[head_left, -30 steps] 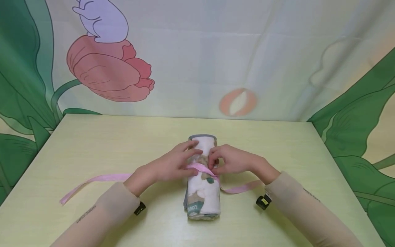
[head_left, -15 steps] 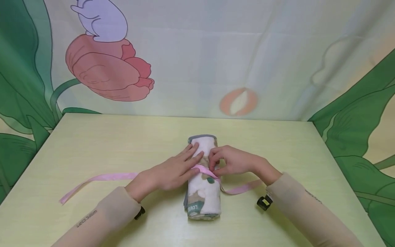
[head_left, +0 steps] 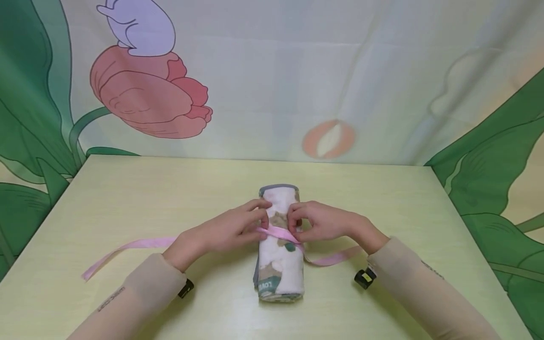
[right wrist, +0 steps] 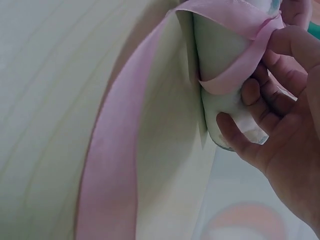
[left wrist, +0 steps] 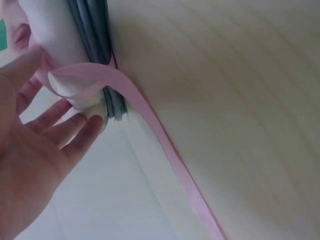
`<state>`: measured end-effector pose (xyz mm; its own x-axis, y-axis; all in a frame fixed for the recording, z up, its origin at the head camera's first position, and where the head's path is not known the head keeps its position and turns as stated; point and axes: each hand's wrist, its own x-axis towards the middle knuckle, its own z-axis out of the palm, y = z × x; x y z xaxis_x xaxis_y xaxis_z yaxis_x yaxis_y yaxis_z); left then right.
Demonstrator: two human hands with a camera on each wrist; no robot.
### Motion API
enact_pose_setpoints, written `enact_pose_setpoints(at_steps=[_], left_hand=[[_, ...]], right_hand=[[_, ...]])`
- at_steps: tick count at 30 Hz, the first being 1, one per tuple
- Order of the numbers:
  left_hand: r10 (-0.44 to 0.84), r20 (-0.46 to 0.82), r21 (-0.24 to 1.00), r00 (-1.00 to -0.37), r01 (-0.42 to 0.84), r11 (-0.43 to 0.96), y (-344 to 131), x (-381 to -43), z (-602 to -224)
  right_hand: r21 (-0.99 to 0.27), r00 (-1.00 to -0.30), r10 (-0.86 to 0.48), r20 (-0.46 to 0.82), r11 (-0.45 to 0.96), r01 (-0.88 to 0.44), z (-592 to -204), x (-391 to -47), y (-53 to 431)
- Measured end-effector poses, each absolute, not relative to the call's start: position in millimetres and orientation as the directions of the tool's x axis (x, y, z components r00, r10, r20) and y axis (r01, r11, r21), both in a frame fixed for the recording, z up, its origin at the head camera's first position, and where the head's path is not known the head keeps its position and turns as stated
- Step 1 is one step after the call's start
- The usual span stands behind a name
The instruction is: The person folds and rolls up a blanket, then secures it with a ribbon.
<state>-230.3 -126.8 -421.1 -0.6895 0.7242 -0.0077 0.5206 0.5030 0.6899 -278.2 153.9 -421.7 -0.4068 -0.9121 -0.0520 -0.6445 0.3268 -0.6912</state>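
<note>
A rolled towel (head_left: 280,276), white with brown and green patches and a grey edge, lies lengthwise on the table. Around its middle runs a pink ribbon (head_left: 278,232), crossed over itself, one tail trailing off to each side. From the left, my left hand (head_left: 225,230) pinches the ribbon between thumb and forefinger on top of the roll; its other fingers reach along the towel's side in the left wrist view. My right hand (head_left: 325,221) pinches the ribbon at the roll's right side, where the right wrist view shows the band crossing under the thumb (right wrist: 295,42).
The pale yellow table (head_left: 140,198) ends at a back edge against a printed curtain (head_left: 255,85). One ribbon tail (head_left: 127,245) lies toward the left, the other (head_left: 333,259) passes beneath the right wrist. A black wrist camera (head_left: 364,277) hangs under the right cuff.
My left hand lay flat with fingers spread over the towel half a second ago; it has drawn back slightly left and its fingertips now pinch the ribbon. My right hand has stayed in place.
</note>
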Motion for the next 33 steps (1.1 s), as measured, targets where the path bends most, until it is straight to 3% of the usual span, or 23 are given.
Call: enact_pose_setpoints(at_steps=[14,20,33], left_hand=[[0.695,0.119,0.672,-0.709,0.573,0.47,-128,-236,-425],[0.713,0.102,0.638,-0.693,0.596,0.488,-121,-231,-426],[0.721,0.008,0.611,-0.693,0.574,0.544,-120,-229,-428]], right_hand=[[-0.756,-0.447,-0.887,-0.111,0.368,-0.541,-422,-279,153],[-0.808,-0.466,-0.869,-0.166,0.391,-0.441,-426,-282,154],[-0.852,-0.388,-0.894,-0.224,0.373,-0.367,-420,-280,150]])
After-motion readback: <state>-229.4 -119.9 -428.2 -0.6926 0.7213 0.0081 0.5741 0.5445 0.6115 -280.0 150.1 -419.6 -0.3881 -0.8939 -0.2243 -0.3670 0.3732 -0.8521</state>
